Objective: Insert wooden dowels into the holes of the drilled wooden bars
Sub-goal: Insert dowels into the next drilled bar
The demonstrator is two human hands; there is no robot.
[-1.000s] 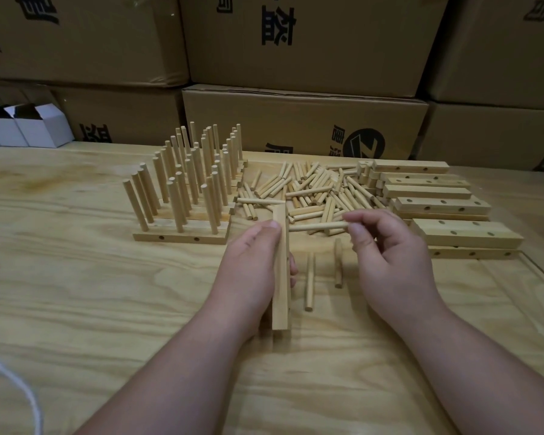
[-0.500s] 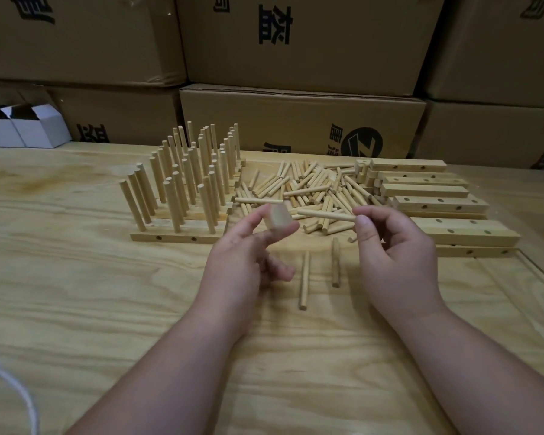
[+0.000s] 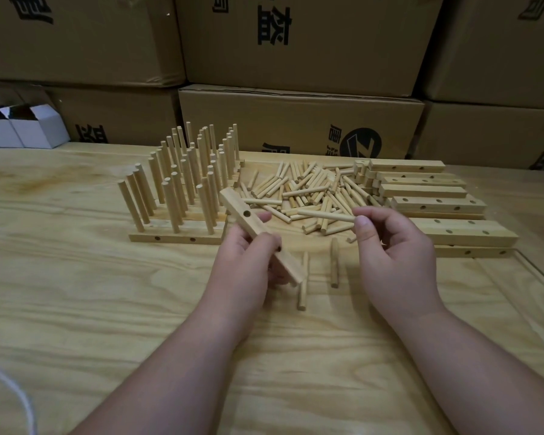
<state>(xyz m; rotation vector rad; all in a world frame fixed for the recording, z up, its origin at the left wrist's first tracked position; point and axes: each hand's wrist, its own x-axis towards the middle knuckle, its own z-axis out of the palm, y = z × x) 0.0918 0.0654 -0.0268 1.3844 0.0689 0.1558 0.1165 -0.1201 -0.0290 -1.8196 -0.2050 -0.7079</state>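
My left hand (image 3: 245, 262) grips a drilled wooden bar (image 3: 248, 221) lifted off the table and slanted, its far end up-left, one hole facing me. My right hand (image 3: 393, 249) pinches a wooden dowel (image 3: 324, 215) by its right end; the dowel lies nearly level and points left toward the bar, a short gap away. Two loose dowels (image 3: 334, 262) lie on the table between my hands. Behind them is a heap of loose dowels (image 3: 308, 189). Empty drilled bars (image 3: 437, 204) are stacked at the right. Finished bars with upright dowels (image 3: 182, 183) stand at the left.
Stacked cardboard boxes (image 3: 296, 117) wall off the back of the plywood table (image 3: 107, 293). Small white open boxes (image 3: 22, 127) sit at the far left. A white cord (image 3: 10, 387) crosses the near left corner.
My left hand has raised the bar off the table and turned it from edge-on to slanted with a hole facing me. My right hand with the dowel has held roughly its place.
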